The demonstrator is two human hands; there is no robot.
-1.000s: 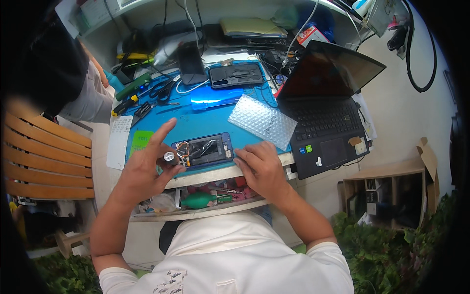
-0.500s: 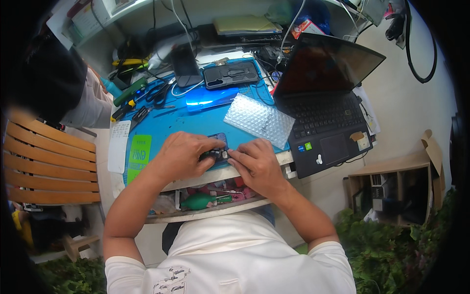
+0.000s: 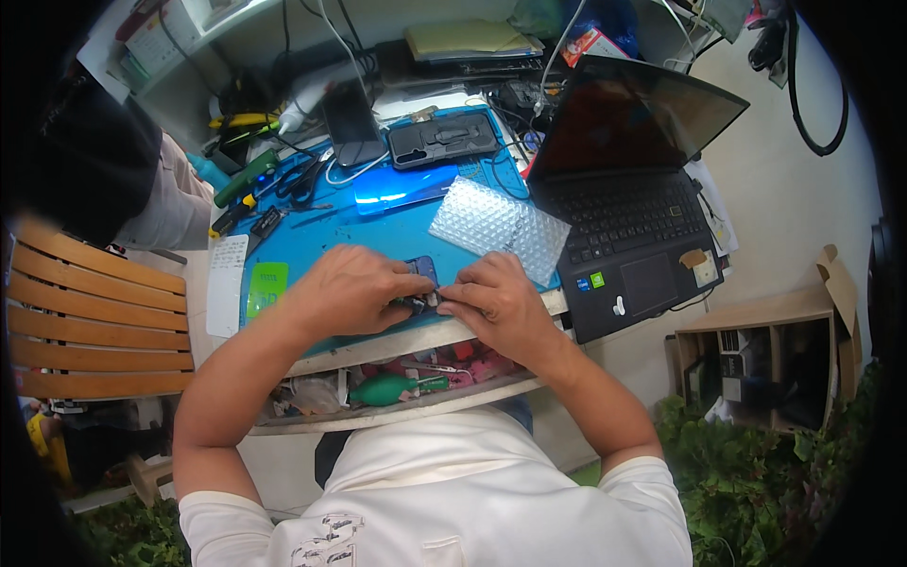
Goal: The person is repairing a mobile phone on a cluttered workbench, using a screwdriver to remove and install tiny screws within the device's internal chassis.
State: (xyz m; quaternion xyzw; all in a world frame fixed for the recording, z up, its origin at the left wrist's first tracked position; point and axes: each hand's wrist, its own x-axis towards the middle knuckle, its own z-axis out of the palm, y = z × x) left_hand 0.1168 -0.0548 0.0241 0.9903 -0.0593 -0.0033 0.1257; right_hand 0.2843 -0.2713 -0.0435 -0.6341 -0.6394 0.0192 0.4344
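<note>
An opened blue phone [image 3: 419, 267] lies on the blue mat [image 3: 373, 234] near the front edge, largely hidden under my hands. My left hand [image 3: 350, 293] curls over its left and middle part, fingers bent round something dark that I cannot make out. At the phone's right end my right hand [image 3: 496, 307] has thumb and fingers closed on its edge. A bubble-wrap pouch [image 3: 496, 222] lies just beyond that hand. Left of my left hand are a green card [image 3: 266, 283] and a white card [image 3: 227, 279].
An open laptop [image 3: 633, 236] stands right. A black case [image 3: 439, 140], standing phone [image 3: 351, 123], blue film [image 3: 406, 184] and scissors [image 3: 298, 184] fill the back. Below is an open drawer [image 3: 331, 387]. A person in dark clothing [image 3: 118, 170] is at left, beside a wooden chair [image 3: 99, 331].
My left hand has swung down and right from an upright position with a silver cylinder onto the phone, now covering it. My right hand stays at the phone's right end, fingers slightly more bent.
</note>
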